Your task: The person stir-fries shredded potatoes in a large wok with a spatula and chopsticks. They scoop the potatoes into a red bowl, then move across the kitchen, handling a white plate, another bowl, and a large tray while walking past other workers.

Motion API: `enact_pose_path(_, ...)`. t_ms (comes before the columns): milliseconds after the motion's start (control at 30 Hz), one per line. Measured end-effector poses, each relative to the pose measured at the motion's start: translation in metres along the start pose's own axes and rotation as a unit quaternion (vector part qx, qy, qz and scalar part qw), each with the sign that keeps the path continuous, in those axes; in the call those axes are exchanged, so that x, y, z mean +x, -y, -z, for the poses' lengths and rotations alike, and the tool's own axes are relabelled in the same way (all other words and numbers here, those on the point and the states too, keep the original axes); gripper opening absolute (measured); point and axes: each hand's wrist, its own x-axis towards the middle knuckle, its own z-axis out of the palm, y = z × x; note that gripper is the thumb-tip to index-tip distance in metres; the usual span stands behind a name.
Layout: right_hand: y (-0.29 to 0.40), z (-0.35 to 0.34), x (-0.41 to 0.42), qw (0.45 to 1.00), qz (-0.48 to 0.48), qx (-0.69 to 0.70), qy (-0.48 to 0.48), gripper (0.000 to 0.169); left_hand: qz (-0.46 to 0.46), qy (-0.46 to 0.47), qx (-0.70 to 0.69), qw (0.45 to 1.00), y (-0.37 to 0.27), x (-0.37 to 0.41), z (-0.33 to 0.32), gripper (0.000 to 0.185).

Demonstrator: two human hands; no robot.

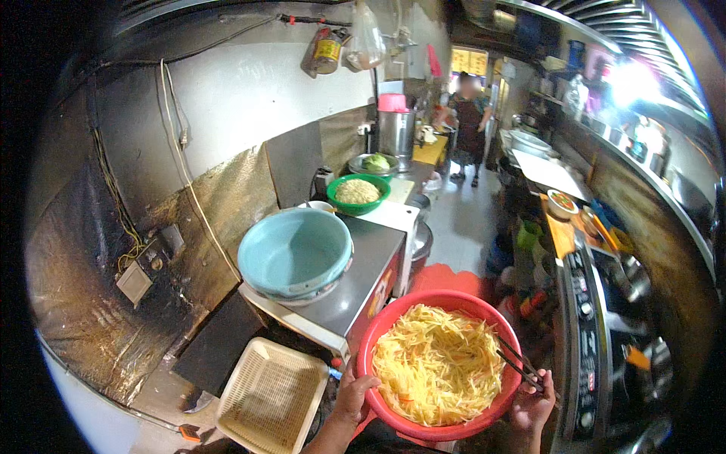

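My left hand (354, 398) grips the left rim of a red plastic basin (370, 318), thumb over the edge. Pale yellow shreds (422, 377), which look like shredded potato, fill the basin, with a few orange bits among them and a hollow near the middle. A pair of dark chopsticks (523, 368) is held in my right hand (532, 406) at the basin's right side. Their tips reach over the rim to the edge of the shreds. Whether the right hand also supports the basin is hard to tell.
Left of the basin, a large blue bowl (295, 249) stands on a metal-topped cabinet (371, 241). Below it lies a cream plastic basket (272, 391). Farther back sits a green basin (340, 207) of pale food. A stove (587, 340) lines the right side. A person (469, 122) stands down the aisle.
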Motion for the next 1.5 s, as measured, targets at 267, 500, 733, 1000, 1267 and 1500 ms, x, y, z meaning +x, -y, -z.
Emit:
enact_pose_path(267,-0.089,-0.031,0.197,0.999,-0.042,-0.001,0.025,0.024,-0.044,-0.036,0.006,0.998,0.003,0.195,0.023,0.057)
enact_pose_path(500,-0.141,-0.065,0.344,0.995,-0.070,-0.076,-0.013,0.018,-0.045,-0.107,-0.049,0.992,-0.008,0.298,-0.002,0.057)
enact_pose_path(733,-0.208,-0.076,0.485,0.971,-0.213,-0.107,0.036,0.014,-0.077,-0.215,-0.148,0.962,0.026,0.386,0.011,0.061)
enact_pose_path(1000,-0.263,-0.121,0.563,0.921,-0.350,-0.164,0.047,0.020,-0.210,-0.293,-0.166,0.918,0.009,0.416,-0.025,0.043)
enact_pose_path(1267,-0.274,-0.128,0.590,0.900,-0.398,-0.180,0.021,0.020,-0.382,-0.468,-0.335,0.723,-0.001,0.343,-0.009,0.049)
enact_pose_path(1500,-0.294,-0.145,0.591,0.899,-0.380,-0.202,0.079,0.019,-0.355,-0.565,-0.303,0.680,0.000,0.263,0.010,0.055)
